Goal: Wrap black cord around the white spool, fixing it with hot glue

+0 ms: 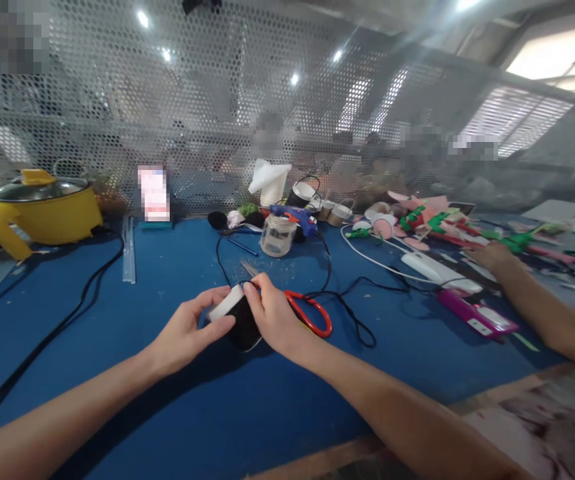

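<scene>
Between my two hands, just above the blue table (pixel 177 400), is a black piece with a white band (pixel 245 328); its exact kind I cannot make out. My left hand (pixel 194 328) grips the white side, thumb along the lower edge. The fingers of my right hand (pixel 273 313) close on its upper right edge. Red-handled scissors (pixel 323 327) lie by my right hand, which hides their middle; the blade tips point up and left. Beyond the hands stand a clear jar (pixel 276 240) and a blue glue gun (pixel 300 219).
A yellow electric pot (pixel 62 215) stands at left, its black cord crossing the table. A lit phone (pixel 154 193) leans near the perforated screen (pixel 207 127). At right are a white power strip (pixel 440 272), a purple box (pixel 477 315), pink and green craft pieces (pixel 432 217) and another person's arm (pixel 532 303).
</scene>
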`<action>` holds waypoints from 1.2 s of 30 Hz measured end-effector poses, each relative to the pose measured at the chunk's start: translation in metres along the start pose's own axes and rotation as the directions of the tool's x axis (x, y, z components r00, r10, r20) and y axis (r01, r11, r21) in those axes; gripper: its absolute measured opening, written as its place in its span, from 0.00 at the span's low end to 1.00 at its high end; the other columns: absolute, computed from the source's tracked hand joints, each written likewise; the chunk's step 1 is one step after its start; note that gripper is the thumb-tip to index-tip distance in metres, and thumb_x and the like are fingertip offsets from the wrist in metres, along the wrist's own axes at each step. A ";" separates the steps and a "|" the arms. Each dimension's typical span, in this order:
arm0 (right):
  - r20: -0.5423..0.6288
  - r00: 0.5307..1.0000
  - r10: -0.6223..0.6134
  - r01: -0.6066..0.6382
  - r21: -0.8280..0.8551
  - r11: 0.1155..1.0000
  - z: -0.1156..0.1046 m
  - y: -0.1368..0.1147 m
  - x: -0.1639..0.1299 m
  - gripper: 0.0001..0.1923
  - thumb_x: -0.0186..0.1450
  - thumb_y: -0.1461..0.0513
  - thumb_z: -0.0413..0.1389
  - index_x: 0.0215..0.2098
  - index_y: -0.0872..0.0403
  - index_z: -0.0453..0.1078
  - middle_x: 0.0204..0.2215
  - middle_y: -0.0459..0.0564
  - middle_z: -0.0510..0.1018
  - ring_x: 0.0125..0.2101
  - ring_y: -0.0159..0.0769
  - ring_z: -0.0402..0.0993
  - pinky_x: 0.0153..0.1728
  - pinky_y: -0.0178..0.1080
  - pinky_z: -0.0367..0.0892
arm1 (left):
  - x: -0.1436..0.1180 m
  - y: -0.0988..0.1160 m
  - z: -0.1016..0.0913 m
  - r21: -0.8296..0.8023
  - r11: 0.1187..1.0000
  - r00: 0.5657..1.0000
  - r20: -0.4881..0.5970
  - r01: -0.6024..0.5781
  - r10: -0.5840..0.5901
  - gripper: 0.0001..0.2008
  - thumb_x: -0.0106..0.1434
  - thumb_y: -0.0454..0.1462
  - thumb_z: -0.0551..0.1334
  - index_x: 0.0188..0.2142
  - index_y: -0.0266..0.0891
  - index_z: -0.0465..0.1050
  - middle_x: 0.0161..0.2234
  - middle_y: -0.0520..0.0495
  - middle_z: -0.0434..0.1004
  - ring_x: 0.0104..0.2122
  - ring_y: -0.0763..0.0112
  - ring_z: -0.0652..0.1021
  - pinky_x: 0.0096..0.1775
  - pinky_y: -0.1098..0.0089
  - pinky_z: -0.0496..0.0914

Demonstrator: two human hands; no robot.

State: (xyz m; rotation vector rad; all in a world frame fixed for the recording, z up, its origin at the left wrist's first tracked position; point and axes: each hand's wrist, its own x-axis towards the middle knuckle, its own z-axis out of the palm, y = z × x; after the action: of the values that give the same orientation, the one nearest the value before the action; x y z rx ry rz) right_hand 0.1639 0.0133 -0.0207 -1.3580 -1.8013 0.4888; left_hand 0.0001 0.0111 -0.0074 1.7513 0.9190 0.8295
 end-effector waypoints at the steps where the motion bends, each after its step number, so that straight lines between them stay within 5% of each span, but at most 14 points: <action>1: -0.007 1.000 -0.021 0.021 -0.031 0.999 0.001 -0.001 -0.001 0.09 0.64 0.58 0.39 0.29 0.53 0.55 0.23 0.48 0.67 0.26 0.36 0.66 0.28 0.38 0.61 | 0.001 0.001 0.001 0.012 1.000 1.000 -0.014 -0.003 0.004 0.11 0.55 0.42 0.59 0.32 0.37 0.69 0.49 0.42 0.67 0.50 0.55 0.66 0.51 0.62 0.57; 8: -0.061 0.978 -0.197 0.176 -0.258 0.950 0.008 -0.006 -0.003 0.09 0.63 0.60 0.38 0.29 0.54 0.56 0.29 0.54 0.65 0.29 0.38 0.65 0.29 0.40 0.63 | 0.004 0.001 0.010 0.087 0.996 0.995 -0.103 -0.004 0.013 0.07 0.55 0.38 0.56 0.28 0.36 0.69 0.46 0.40 0.70 0.52 0.57 0.63 0.53 0.59 0.54; 18: -0.009 0.964 -0.265 0.239 -0.400 0.885 0.012 -0.010 -0.007 0.11 0.64 0.61 0.38 0.32 0.56 0.59 0.31 0.56 0.66 0.28 0.38 0.66 0.22 0.38 0.64 | 0.004 0.001 0.016 0.035 0.999 0.987 -0.163 0.019 -0.013 0.14 0.52 0.38 0.56 0.38 0.34 0.70 0.44 0.41 0.72 0.45 0.58 0.70 0.48 0.59 0.60; 29: -0.125 0.926 -0.357 0.324 -0.223 0.919 0.003 -0.009 -0.006 0.05 0.63 0.63 0.42 0.29 0.54 0.57 0.33 0.56 0.65 0.37 0.39 0.65 0.37 0.43 0.66 | 0.003 -0.003 0.014 0.106 0.994 0.985 -0.164 -0.031 0.048 0.14 0.52 0.36 0.56 0.38 0.33 0.70 0.46 0.38 0.71 0.50 0.57 0.66 0.51 0.59 0.58; 36: -0.097 0.947 -0.305 0.284 -0.182 0.941 0.006 -0.005 -0.004 0.06 0.63 0.62 0.42 0.29 0.53 0.56 0.32 0.54 0.65 0.37 0.39 0.65 0.34 0.43 0.66 | 0.004 -0.005 0.014 0.050 0.997 0.986 -0.150 -0.059 0.066 0.14 0.52 0.35 0.57 0.40 0.35 0.69 0.45 0.41 0.72 0.46 0.59 0.69 0.50 0.60 0.60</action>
State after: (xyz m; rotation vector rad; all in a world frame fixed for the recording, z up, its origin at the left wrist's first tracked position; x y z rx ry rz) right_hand 0.1567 0.0084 -0.0220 -1.1691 -1.9326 0.0923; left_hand 0.0130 0.0103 -0.0164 1.7828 0.9934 1.0014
